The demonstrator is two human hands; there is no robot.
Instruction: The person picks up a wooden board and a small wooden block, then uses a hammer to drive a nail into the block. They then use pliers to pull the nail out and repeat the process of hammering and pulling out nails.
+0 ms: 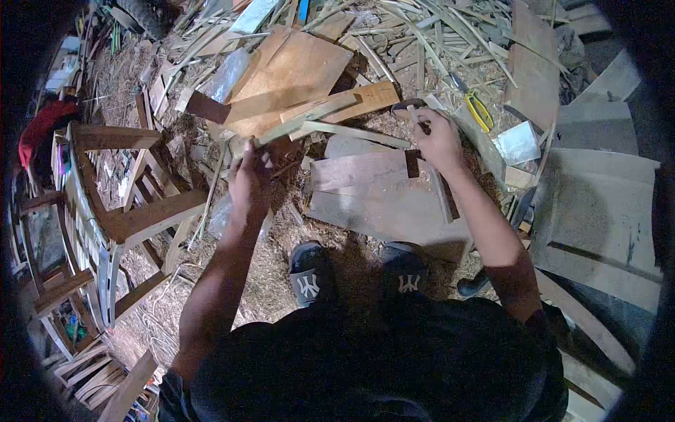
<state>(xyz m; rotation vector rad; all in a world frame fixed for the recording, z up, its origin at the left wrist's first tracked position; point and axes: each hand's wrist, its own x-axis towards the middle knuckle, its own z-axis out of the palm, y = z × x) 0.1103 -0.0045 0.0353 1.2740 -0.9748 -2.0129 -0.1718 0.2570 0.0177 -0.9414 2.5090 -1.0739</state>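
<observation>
My left hand (251, 184) is closed around the near end of a thin wooden strip (309, 118), which slants up to the right across other boards. My right hand (437, 141) has its fingers curled around a short pale stick (413, 116) with a dark piece at its far end; I cannot tell what kind of tool it is. Between the hands, another narrow strip (358, 133) lies above a wide flat board (365, 204) on the ground. Beyond them rests a broad orange-brown panel (288, 70), with a small wood block (204, 105) at its left.
Wooden chair frames (151, 214) stand at the left, with a red cloth (46, 130) behind. A yellow-handled tool (478, 110) and a white square piece (519, 144) lie to the right, near large panels (598, 211). Scrap strips (450, 35) cover the far ground.
</observation>
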